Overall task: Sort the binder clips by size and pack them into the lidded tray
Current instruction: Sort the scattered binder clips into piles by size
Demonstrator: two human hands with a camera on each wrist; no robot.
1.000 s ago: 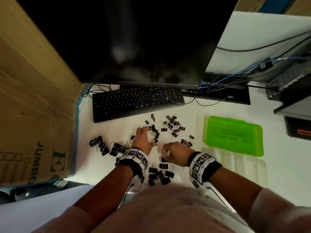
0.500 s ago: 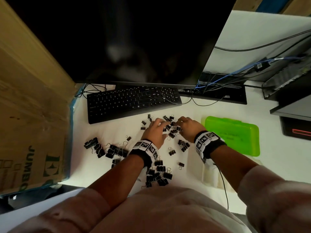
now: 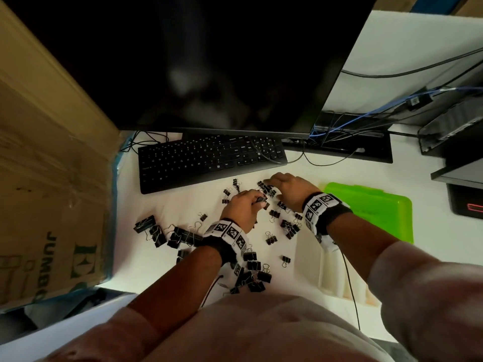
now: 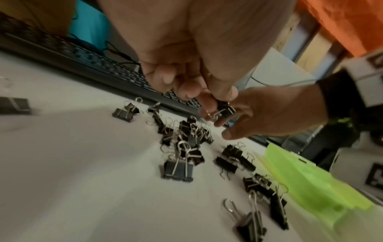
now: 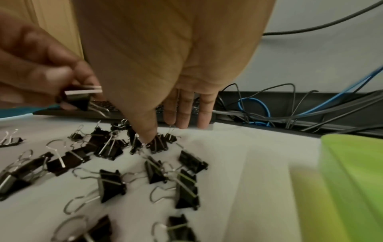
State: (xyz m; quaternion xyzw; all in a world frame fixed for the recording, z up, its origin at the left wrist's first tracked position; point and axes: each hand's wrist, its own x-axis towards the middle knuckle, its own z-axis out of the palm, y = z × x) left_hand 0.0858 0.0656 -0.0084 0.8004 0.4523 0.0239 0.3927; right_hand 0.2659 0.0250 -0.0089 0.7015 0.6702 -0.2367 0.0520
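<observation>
Black binder clips lie in loose groups on the white desk: large clips (image 3: pixel 162 231) at the left, medium clips (image 3: pixel 251 273) near my body, small clips (image 3: pixel 287 226) in front of the keyboard. My left hand (image 3: pixel 254 202) pinches one small clip (image 4: pixel 225 109) between thumb and fingers, lifted off the desk. My right hand (image 3: pixel 274 184) hovers beside it with fingers straight. Its thumb tip (image 5: pixel 148 139) touches a small clip (image 5: pixel 158 144) in the pile. The green lidded tray (image 3: pixel 371 210) lies to the right, its clear half (image 3: pixel 332 273) nearer me.
A black keyboard (image 3: pixel 209 160) sits just beyond the clips, under a dark monitor (image 3: pixel 209 61). Cables (image 5: pixel 259 108) run along the back of the desk. A cardboard box (image 3: pixel 47 178) walls the left side. Dark equipment (image 3: pixel 460 158) stands at the far right.
Both hands went from the near clips out to the small clips by the keyboard. The left hand now holds one small clip raised, and the right hand's thumb has come down onto the pile.
</observation>
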